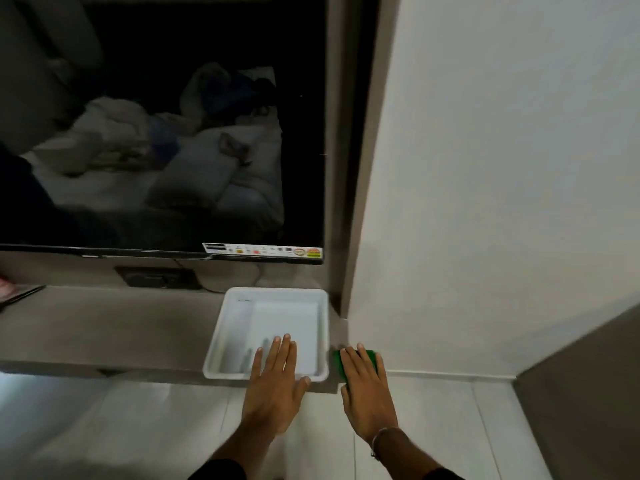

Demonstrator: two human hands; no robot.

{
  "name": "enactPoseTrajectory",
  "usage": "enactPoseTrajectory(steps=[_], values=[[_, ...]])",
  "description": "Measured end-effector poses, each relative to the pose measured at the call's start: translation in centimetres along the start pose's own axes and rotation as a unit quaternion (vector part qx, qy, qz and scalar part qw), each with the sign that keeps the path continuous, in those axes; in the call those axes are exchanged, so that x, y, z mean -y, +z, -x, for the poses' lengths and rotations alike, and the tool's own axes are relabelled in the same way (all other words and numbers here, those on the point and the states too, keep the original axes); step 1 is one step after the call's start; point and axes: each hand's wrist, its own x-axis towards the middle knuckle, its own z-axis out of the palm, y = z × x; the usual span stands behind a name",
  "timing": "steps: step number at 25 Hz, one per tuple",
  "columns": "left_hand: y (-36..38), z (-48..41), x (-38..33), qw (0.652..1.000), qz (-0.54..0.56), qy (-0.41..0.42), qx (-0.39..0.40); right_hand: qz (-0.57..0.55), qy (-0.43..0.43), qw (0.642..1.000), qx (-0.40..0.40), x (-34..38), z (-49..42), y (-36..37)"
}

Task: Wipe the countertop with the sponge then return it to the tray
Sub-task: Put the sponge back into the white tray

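Pressing flat rather than pinching: the right hand is lying palm-down on the green sponge, fingers spread over it, pinning it to the narrow strip of countertop between the white tray and the wall. Left hand is holding nothing, fingers straight, reaching over the tray's near rim with fingertips hovering over or resting on the tray floor, can't tell which; looks like it's steadying the tray. My guess is the wiping step is underway at the far right end of the counter. The long stretch to the left, under the TV, looks like what's left to cover, so the next move probably calls for dragging the sponge left, around or past the tray. Both forearms are coming in from below, wrists fairly straight.
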Motion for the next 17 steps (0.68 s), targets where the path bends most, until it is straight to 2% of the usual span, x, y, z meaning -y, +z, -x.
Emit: enactPoseTrajectory(steps=[7, 12, 17], values=[[2.0, -7.2, 10.5, 0.999, -0.02, -0.015, 0.039, 0.009, -0.009, 0.998, 0.065, 7.2, -12.6, 5.9], [4.2, -8.8, 12.8, 0.999, 0.018, -0.011, 0.047, 0.021, 0.015, 0.997, 0.07, 8.5, -16.3, 9.4], [5.3, -8.9, 13.7, 0.998, 0.028, -0.008, 0.049, 0.015, 0.078, 0.989, 0.122, 8.6, -16.5, 12.7]])
